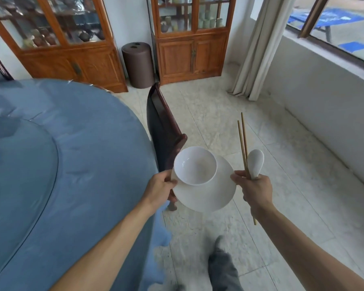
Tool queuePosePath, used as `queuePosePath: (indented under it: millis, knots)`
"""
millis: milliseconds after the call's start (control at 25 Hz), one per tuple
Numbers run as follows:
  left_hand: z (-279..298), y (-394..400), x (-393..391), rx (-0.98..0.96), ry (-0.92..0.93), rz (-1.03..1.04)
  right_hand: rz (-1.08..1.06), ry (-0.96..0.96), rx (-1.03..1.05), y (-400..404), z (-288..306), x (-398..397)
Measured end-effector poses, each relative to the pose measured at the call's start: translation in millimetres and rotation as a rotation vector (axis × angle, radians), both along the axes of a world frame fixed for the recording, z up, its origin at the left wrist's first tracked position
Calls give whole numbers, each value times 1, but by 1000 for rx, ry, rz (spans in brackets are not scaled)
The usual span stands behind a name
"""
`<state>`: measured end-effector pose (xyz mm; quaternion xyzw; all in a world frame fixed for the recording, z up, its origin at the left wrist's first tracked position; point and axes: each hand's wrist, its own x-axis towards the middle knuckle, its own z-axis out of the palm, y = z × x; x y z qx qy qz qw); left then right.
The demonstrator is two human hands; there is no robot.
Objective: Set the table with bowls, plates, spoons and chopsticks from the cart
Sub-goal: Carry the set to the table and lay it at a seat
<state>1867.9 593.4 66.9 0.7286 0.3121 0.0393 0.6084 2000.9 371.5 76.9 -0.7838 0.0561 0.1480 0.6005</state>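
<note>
My left hand (159,189) grips the left rim of a white plate (208,196), held level in the air over the floor. An empty white bowl (194,165) stands on the plate's far left part. My right hand (254,190) holds a pair of wooden chopsticks (242,141) and a white ceramic spoon (255,162) together, both pointing up and away. The lower chopstick ends stick out under my wrist. The round table with a blue cloth (82,164) lies to the left of both hands.
A dark wooden chair (164,127) stands at the table's edge, just beyond the plate. Two wooden glass-front cabinets (189,43) and a brown cylindrical bin (138,64) line the far wall. A curtain (259,49) and a low window wall are at the right. Tiled floor lies ahead.
</note>
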Motion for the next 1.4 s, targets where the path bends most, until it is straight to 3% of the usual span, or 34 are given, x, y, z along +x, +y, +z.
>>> queuePosePath:
  millis: [440, 640, 960, 1400]
  knots:
    - [14, 58, 115, -56, -25, 395, 397, -63, -56, 124, 20, 187]
    - [18, 79, 140, -71, -8, 585, 585, -90, -76, 188, 31, 236]
    - [9, 136, 138, -111, -14, 888, 845, -81, -142, 307, 24, 258]
    - [-11, 212, 99, -117, 158, 1117, 1208, -160, -235, 473, 1, 223]
